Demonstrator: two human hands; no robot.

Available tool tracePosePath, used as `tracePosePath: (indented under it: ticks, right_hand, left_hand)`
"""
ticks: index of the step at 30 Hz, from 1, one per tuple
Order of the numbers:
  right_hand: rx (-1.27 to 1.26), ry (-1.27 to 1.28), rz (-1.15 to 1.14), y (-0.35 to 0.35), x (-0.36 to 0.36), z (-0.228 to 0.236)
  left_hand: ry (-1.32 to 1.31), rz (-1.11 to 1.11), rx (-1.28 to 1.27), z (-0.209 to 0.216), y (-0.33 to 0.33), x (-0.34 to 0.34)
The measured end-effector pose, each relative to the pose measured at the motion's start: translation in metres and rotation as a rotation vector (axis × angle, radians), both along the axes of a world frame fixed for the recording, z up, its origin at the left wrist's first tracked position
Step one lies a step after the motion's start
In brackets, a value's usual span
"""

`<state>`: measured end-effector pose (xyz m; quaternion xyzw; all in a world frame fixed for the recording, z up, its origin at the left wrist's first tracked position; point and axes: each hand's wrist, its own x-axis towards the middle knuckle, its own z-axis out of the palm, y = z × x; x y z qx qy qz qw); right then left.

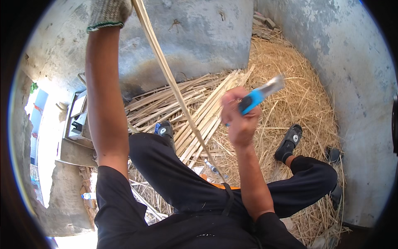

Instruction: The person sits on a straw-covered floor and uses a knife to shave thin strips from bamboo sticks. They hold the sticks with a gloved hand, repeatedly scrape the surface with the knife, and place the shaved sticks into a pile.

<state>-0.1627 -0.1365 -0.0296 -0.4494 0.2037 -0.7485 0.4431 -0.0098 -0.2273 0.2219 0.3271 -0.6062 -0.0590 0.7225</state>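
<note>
My left hand (108,14), in a knitted work glove with a green-edged cuff, is raised to the top edge. A long, thin bamboo strip (171,79) runs up against the glove from between my thighs; the fingertips are out of the picture. The strip's lower end meets my lap near a black strap (228,199) and a bit of orange material (233,188). My bare right hand (240,118) is closed round a blue and black utility knife (253,101). Its broad blade (273,86) points up and right, blurred, apart from the strip.
Split bamboo strips (207,112) lie piled ahead of my feet. Fine shavings (286,79) cover the floor on the right. Grey walls (199,37) curve round in front and right. At left stand a boxy metal unit (78,116) and a bottle (88,196). A small object (210,166) lies between my legs.
</note>
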Motion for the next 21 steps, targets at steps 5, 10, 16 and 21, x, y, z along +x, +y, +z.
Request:
tracePosePath:
  ticks: [5, 10, 16, 21]
  right_hand:
    - [0.191, 0.037, -0.091, -0.005, -0.017, 0.020]
    - [0.279, 0.555, 0.119, 0.026, 0.009, 0.012]
    - [0.206, 0.300, 0.268, 0.029, 0.048, -0.004]
    - [0.324, 0.084, 0.273, 0.024, 0.051, -0.023]
  left_hand:
    - [-0.099, -0.014, 0.037, 0.006, 0.016, 0.013]
    - [-0.130, -0.051, 0.009, 0.006, 0.008, 0.013]
    - [-0.127, -0.039, 0.031, 0.011, 0.014, 0.003]
    - [-0.086, 0.011, 0.020, 0.011, 0.015, 0.000]
